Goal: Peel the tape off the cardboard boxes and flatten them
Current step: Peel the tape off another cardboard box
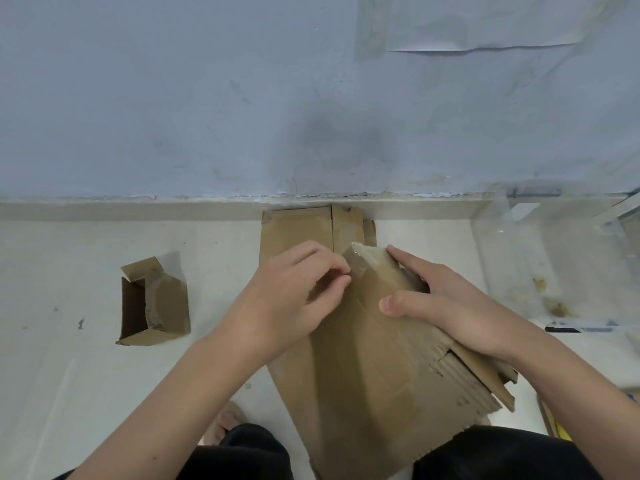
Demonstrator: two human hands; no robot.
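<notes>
**Two hands on a taped cardboard box**

Two bare hands worked on one large brown cardboard box [363,358] that lay tilted across the person's lap, over the dark trousers [502,455]. The right hand [446,306] held the box at its upper right side: the fingers were curled over the far edge and the thumb pressed flat on the front face. The left hand [294,292] was curled at the top corner of the box, and its thumb and forefinger pinched the end of a strip of clear glossy tape [363,259] that covered this corner. The strip looked a little lifted at the tip, but how much of it was free could not be told.

Behind the box, a flattened brown cardboard piece [298,230] lay on the pale floor [69,393] and touched the base of the grey-blue wall [207,98]. Well apart to the left stood a small brown cardboard box [156,303], open at its left side, with one flap up. At the right, a crumpled sheet of clear plastic [519,244] lay near the wall.
</notes>
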